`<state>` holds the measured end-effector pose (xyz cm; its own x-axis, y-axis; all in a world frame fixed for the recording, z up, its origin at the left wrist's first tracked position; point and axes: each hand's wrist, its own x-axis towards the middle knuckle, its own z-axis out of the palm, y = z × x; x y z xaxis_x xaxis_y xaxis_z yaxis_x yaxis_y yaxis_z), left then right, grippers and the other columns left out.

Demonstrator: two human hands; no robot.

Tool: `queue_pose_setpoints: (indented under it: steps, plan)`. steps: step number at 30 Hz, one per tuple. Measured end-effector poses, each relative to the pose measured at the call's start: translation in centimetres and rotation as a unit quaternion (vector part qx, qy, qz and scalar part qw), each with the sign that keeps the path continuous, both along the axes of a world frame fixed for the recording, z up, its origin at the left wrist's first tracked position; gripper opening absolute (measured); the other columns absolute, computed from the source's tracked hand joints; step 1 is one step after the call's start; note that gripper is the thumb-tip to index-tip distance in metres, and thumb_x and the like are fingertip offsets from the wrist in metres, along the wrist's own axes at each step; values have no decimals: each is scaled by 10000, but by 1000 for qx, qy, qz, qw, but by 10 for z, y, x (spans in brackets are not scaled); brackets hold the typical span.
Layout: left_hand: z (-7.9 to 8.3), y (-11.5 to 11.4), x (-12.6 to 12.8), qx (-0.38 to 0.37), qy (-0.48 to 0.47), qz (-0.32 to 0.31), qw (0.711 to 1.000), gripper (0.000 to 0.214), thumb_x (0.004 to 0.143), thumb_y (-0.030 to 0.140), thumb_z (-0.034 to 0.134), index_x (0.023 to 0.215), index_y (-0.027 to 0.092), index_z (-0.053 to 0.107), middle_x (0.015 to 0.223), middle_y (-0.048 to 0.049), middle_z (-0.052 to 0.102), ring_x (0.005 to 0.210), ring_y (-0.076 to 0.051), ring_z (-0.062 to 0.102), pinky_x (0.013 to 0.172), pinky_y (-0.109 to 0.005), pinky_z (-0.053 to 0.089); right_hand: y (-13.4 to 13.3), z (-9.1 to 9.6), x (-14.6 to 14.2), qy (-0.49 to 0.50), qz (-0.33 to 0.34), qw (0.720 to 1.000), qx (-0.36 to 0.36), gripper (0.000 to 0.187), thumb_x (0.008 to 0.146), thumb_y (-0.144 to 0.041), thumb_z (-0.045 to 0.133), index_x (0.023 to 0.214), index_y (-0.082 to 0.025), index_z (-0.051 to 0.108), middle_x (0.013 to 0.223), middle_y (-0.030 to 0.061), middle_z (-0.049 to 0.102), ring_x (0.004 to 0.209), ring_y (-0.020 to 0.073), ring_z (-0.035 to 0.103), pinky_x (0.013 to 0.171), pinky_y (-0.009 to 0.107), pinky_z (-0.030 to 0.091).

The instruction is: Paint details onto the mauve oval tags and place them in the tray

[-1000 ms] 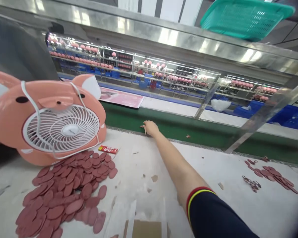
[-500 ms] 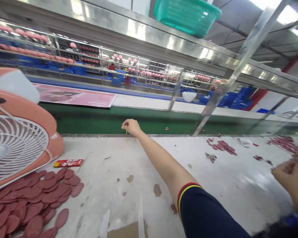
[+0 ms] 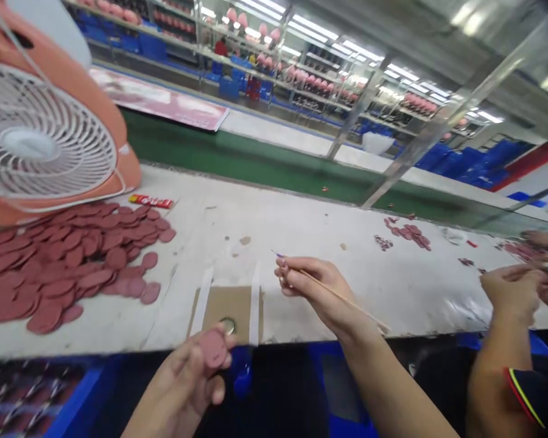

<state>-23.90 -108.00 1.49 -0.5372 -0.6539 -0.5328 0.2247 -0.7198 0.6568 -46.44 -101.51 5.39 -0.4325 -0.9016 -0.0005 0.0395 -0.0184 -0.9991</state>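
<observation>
Here we go: my left hand [image 3: 180, 380] pinches a dusky-pink oval disc [image 3: 214, 348] right over a round brass-coloured metal piece [image 3: 228, 326] on a brown cardboard square [image 3: 223, 307]. My right fingers [image 3: 296, 274] are closed on a thin wooden stick [image 3: 342, 298], its tip purple. Left of my fingers, a big heap of dusky-pink discs [image 3: 73, 261] remains to work through; a co-worker's hand [image 3: 511, 292] works off to my right.

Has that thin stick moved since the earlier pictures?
Yes: the thin stick has come away from the green belt, toward the table's near edge.
</observation>
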Motion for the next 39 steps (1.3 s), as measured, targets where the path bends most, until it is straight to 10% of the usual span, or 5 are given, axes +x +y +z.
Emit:
queue_pose_setpoints:
  steps: [12, 39]
  plan:
    - [1, 13, 0, 26, 92, -197, 976, 314, 793, 487, 738, 714, 183, 750, 762, -5, 615, 686, -102, 524, 525, -122, 491, 48, -2, 57, 99, 67, 993, -11, 143, 866, -191, 748, 994, -253, 742, 890, 14, 699, 833, 120, 672, 731, 195, 553]
    - [-6, 17, -3, 86, 69, -196, 974, 247, 806, 413, 756, 880, 183, 806, 711, -5, 687, 651, -74, 596, 517, -88, 492, 46, 7, 54, 266, 126, 955, 33, 139, 910, -149, 697, 1041, -196, 706, 934, -40, 737, 832, 62, 693, 770, 120, 528]
